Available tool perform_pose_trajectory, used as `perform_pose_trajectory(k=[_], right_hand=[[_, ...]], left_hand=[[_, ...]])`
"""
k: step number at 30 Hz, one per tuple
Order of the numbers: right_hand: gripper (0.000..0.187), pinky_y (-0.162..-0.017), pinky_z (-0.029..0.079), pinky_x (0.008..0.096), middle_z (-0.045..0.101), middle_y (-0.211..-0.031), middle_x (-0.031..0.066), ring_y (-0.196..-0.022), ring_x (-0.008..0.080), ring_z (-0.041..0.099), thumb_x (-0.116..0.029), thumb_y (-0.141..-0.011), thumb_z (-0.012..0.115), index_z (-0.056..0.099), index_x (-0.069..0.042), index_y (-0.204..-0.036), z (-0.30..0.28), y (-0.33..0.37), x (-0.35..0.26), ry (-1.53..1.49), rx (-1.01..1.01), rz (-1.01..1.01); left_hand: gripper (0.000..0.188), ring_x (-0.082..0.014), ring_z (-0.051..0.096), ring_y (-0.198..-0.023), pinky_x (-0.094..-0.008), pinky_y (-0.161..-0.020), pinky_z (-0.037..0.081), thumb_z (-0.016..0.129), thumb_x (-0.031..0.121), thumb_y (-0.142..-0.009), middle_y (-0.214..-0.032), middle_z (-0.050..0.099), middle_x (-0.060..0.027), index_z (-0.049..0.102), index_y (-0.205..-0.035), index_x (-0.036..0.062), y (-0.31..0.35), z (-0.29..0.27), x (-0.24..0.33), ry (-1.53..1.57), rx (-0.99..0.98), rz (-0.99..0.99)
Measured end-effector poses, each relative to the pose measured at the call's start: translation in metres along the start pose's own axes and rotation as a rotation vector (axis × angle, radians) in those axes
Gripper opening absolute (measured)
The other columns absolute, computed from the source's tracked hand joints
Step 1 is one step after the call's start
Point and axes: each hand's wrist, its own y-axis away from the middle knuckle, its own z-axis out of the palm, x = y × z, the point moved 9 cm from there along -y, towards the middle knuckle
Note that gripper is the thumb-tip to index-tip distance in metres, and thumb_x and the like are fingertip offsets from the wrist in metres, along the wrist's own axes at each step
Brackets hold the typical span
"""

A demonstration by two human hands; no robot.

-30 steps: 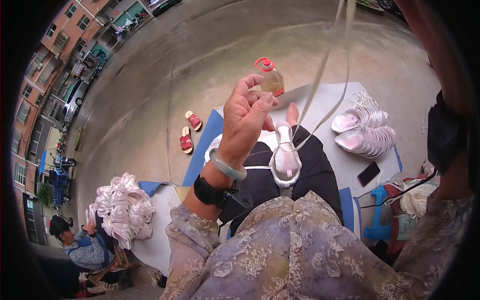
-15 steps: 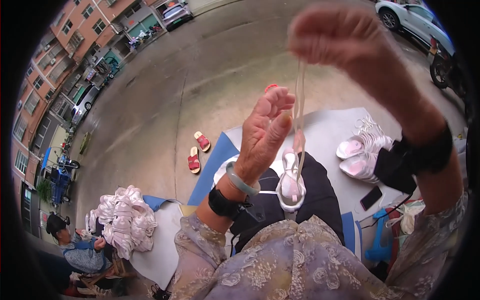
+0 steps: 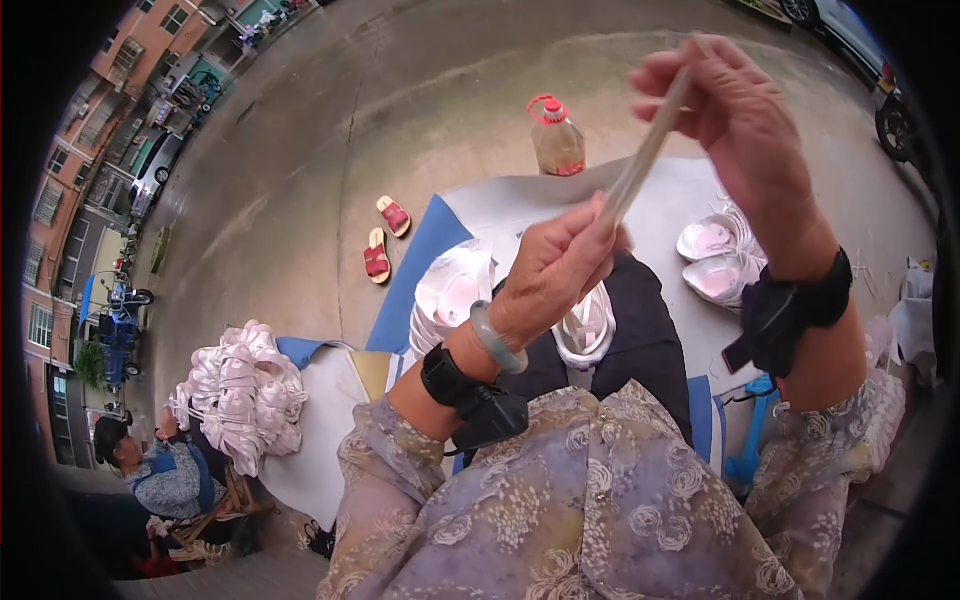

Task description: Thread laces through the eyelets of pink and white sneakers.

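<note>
A pale shoelace [image 3: 645,160], doubled into a flat strand, is stretched slantwise between my two hands above my lap. Its lower end is pinched in my left hand [image 3: 560,265], thumb and fingers closed on it. Higher up and to the right, my right hand [image 3: 745,130] grips the upper end, slightly blurred, with some fingers curled loosely. Beneath my left hand a white shoe with a pink insole [image 3: 585,335] rests on my dark trousers, partly hidden by that hand. Whether the lace runs into this shoe cannot be seen.
More white-and-pink shoes lie stacked on the left [image 3: 455,285] and right [image 3: 715,255] of my lap. A bottle with a red cap [image 3: 558,140] stands ahead; red sandals [image 3: 376,258] lie left. At far left a person [image 3: 165,470] sits by a shoe heap [image 3: 245,395].
My right hand has come down and slightly right. My left hand, open beside the hanging lace before, is now lower and closed on it. The lace slants instead of hanging. My view has shifted.
</note>
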Motion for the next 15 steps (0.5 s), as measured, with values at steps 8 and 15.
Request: perform_pose_trajectory(k=[8, 15], right_hand=[[0.015, -0.061, 0.047, 0.0286, 0.055, -0.071, 0.0081, -0.070, 0.0169, 0.055, -0.016, -0.084, 0.050, 0.053, -0.004, -0.076, -0.231, 0.090, 0.145, -0.304, 0.216, 0.428], [0.019, -0.058, 0.044, 0.0385, 0.056, -0.064, 0.0100, -0.062, 0.0261, 0.057, -0.024, -0.073, 0.059, 0.054, -0.006, -0.075, -0.092, 0.126, 0.258, 1.124, 0.050, 0.497]], left_hand=[[0.032, -0.0028, 0.037, -0.050, -0.0190, -0.045, 0.030, 0.041, 0.031, -0.094, -0.059, 0.041, 0.0053, 0.053, -0.080, 0.0050, 0.063, -0.014, -0.150, -0.097, -0.326, -0.456], [0.030, -0.0058, 0.038, -0.061, -0.0228, -0.056, 0.035, 0.043, 0.027, -0.093, -0.064, 0.042, 0.0026, 0.050, -0.077, 0.0029, 0.078, 0.018, -0.173, -0.136, -0.597, -0.440]])
